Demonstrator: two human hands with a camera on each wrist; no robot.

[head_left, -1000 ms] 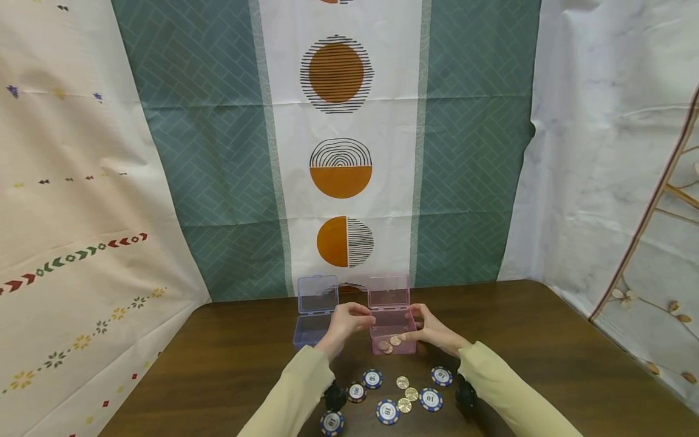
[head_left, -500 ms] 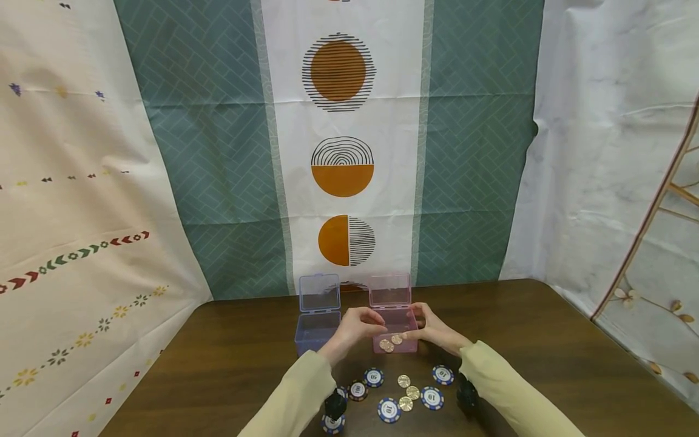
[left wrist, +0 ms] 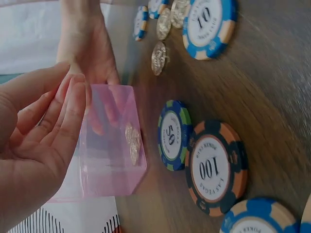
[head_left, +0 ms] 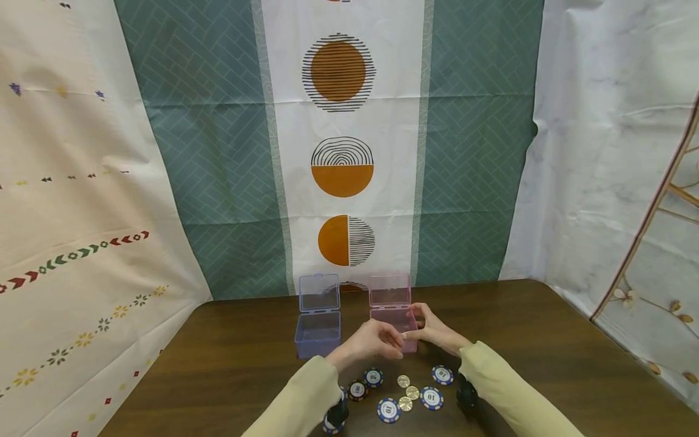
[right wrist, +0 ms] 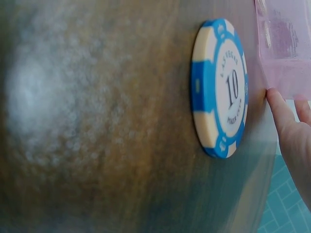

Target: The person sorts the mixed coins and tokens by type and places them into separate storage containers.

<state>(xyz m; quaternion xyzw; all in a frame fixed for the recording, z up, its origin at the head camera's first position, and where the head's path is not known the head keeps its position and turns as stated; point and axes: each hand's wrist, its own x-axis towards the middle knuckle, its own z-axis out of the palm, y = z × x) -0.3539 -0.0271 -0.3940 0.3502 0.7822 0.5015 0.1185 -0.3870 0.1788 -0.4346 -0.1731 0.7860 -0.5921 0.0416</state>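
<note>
A clear pink plastic box stands with its lid raised at the back of the table. My right hand holds its right side, thumb toward the front and fingers farther back. In the left wrist view, several gold coins lie inside the box. My left hand hovers in front of the box with bent fingers, and covers part of it in the head view. Thumb and fingertips come close together in the left wrist view, with nothing visible between them. Nearer me lie 3 loose gold coins.
A clear blue box with its lid up stands to the left. Around the loose coins lie several poker chips, including a 50 chip, a 100 chip and a 10 chip. Patterned cloth hangs behind the table.
My left hand has moved from above the pink box to the right and toward me, past its front wall. The right hand stays at the box's side.
</note>
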